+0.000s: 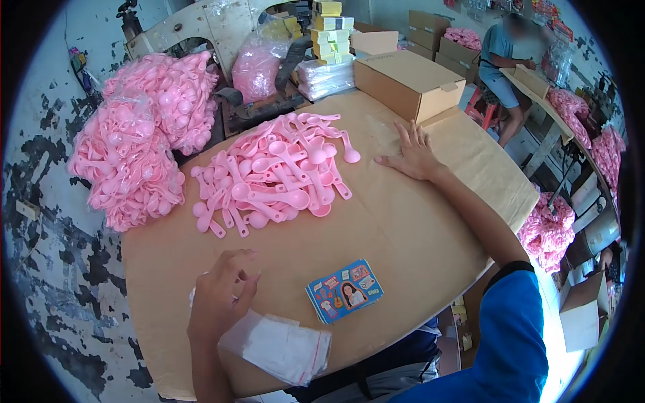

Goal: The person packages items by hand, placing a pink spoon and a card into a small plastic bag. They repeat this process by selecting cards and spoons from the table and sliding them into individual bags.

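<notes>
Pink plastic spoons (275, 171) lie in a loose heap on the brown paper-covered table (403, 235). To the right of the heap, my right hand (413, 156) rests with fingers spread near the cardboard box, holding nothing. My left hand (225, 289) is raised at the lower left with its fingers curled; something whitish shows behind it, and whether it grips anything is hard to make out. Clear plastic bags (282, 346) lie just beside that hand. A stack of blue printed cards (345, 290) sits to the right of the bags.
Large bags of pink spoons (144, 134) stand at the left. At the back are a closed cardboard box (410, 80), stacked yellow bundles (331, 37) and plastic packs (326, 77). Another person (500, 60) sits at a table at the upper right.
</notes>
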Motion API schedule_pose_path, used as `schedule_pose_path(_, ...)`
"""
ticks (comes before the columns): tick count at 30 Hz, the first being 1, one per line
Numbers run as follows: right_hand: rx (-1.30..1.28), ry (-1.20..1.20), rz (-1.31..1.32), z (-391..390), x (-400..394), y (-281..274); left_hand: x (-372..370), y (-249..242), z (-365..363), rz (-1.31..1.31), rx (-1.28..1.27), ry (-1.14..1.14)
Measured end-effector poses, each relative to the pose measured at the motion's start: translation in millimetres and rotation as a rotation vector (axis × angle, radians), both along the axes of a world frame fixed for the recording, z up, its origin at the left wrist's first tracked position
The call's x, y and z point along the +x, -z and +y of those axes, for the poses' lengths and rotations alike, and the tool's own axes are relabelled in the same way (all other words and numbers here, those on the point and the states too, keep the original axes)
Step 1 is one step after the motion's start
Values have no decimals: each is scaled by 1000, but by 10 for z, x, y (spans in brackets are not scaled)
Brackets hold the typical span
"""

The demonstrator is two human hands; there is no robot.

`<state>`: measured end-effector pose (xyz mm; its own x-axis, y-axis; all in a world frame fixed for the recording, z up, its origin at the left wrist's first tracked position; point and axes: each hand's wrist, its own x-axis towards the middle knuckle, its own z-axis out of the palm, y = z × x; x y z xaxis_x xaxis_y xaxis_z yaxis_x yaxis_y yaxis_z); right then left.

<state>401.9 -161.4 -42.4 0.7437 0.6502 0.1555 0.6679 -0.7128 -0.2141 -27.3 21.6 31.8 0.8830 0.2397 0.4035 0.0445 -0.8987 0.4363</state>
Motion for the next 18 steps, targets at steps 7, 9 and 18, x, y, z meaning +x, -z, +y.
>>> schedule_pose_path(7, 255, -169, 158, 205, 266, 25, 23, 103, 26, 100, 149, -28)
schedule_pose_path(9, 388, -211, 240, 228, 271, 1, 28, 101, 35, 79, 149, -18)
schedule_pose_path(18, 149, -176, -167, 517, 335, 48, 59, 140, 52, 102, 168, -26)
